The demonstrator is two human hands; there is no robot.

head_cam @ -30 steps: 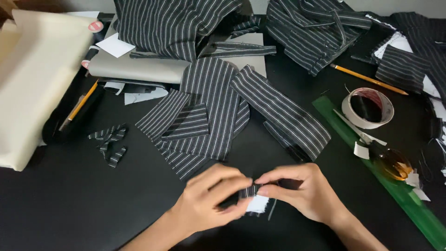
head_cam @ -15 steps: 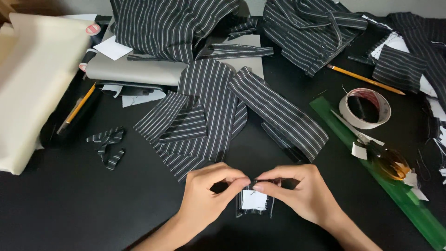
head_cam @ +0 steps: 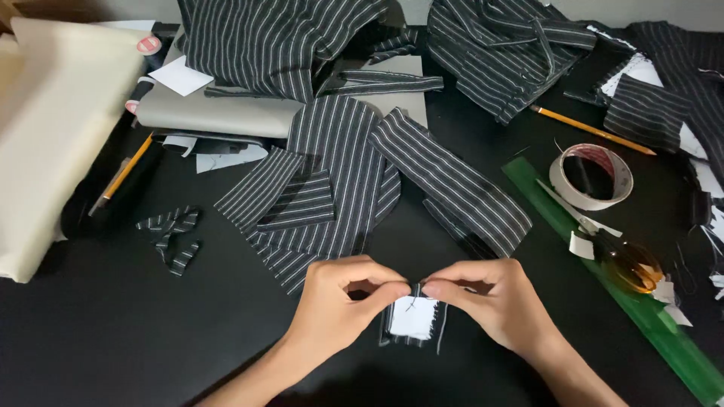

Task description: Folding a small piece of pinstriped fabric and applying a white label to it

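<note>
Black table (head_cam: pixel 226 339): left hand (head_cam: pixel 339 301) and right hand (head_cam: pixel 494 298) pinch striped patch (head_cam: pixel 413 318) (white-faced).

Fabric piece (head_cam: pixel 413 318) – black-white striped; ruler (head_cam: pixel 633 301) – green.

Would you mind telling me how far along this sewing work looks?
Done: several cut black pinstriped fabric pieces lie on the black table. In hand: the left hand and right hand pinch a small striped patch with white backing. Left: larger striped garment parts lie loose and unjoined.

Two hands (head_cam: pixel 339 305) (head_cam: pixel 494 301), two pencils (head_cam: pixel 592 130) (head_cam: pixel 124 172), one tape roll (head_cam: pixel 592 177), one green ruler (head_cam: pixel 611 283).
</note>
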